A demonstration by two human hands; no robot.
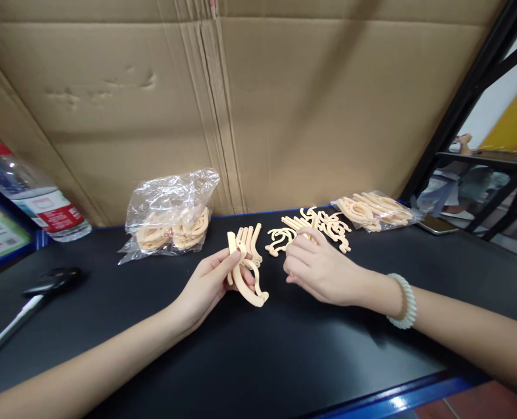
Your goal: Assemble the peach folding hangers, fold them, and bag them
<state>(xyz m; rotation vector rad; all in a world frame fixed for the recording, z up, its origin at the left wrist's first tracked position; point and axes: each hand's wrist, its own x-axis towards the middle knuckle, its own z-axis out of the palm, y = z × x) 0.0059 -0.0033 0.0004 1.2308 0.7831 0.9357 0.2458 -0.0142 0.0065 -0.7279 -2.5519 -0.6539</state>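
Note:
My left hand (214, 279) is closed round a beige plastic folding hanger piece (246, 285), with a curved arm and a hook-like part pointing down to the right. Just behind it lies a row of several slim beige hanger arms (252, 238) on the black table. My right hand (317, 265), a pale beaded bracelet (404, 301) on its wrist, reaches to the near edge of a loose pile of beige hooks and arms (334, 227). Its fingers are curled together; what they pinch is hidden from this side.
A clear bag of beige parts (173, 227) stands at the back left, another bag (374, 210) at the back right beside a phone (437, 225). Farther left are a water bottle (44, 201) and a black device with a white cable (52, 281). Cardboard (328, 105) walls the rear.

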